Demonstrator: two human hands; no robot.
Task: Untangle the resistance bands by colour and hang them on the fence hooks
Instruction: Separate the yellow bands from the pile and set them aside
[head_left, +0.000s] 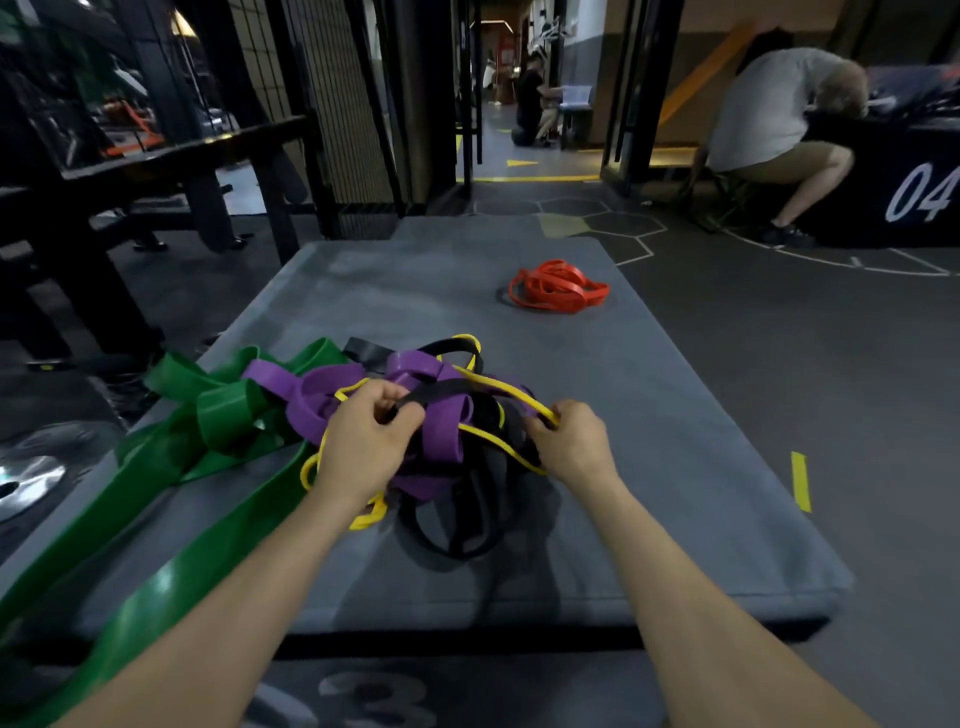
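Note:
A tangle of resistance bands lies on a grey mat (649, 415). Purple bands (332, 395), black bands (467, 525) and thin yellow bands (498, 387) are knotted together in the middle. Wide green bands (208, 415) spread off the mat's left edge toward me. A separate coil of red bands (558, 287) rests at the mat's far right. My left hand (363, 436) grips a black band on top of the tangle. My right hand (571, 441) pinches a yellow band at the tangle's right side.
A black wire fence (332, 104) stands beyond the mat at the back left, with dark gym benches (156, 171) to its left. A person in a grey shirt (769, 119) sits bent over at the back right by a black box marked 04. Another person crouches in the far corridor.

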